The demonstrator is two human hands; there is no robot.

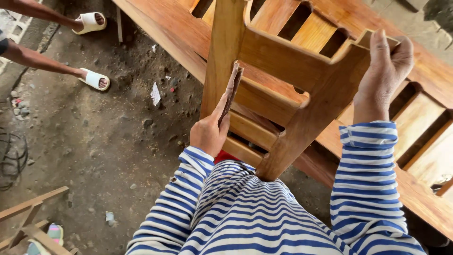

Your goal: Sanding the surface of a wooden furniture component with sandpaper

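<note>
Two sandalled feet (93, 79) of another person enter at top left, legs cut off by the frame edge, on a dirt floor (104, 141). Left hand (210, 132) pinches a folded sandpaper strip (231, 92) against the frame (283, 71), whose lower leg rests on the striped shirt (245, 217). Right hand (384, 71) is closed over the frame's upper end, fingertips hidden behind it, above a wooden bench (424, 193).

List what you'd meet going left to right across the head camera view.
Coil of wire → another person's white sandals → scrap of paper on the dirt floor → left hand pinching a folded piece of sandpaper → wooden chair frame → right hand gripping the frame's end.
</note>
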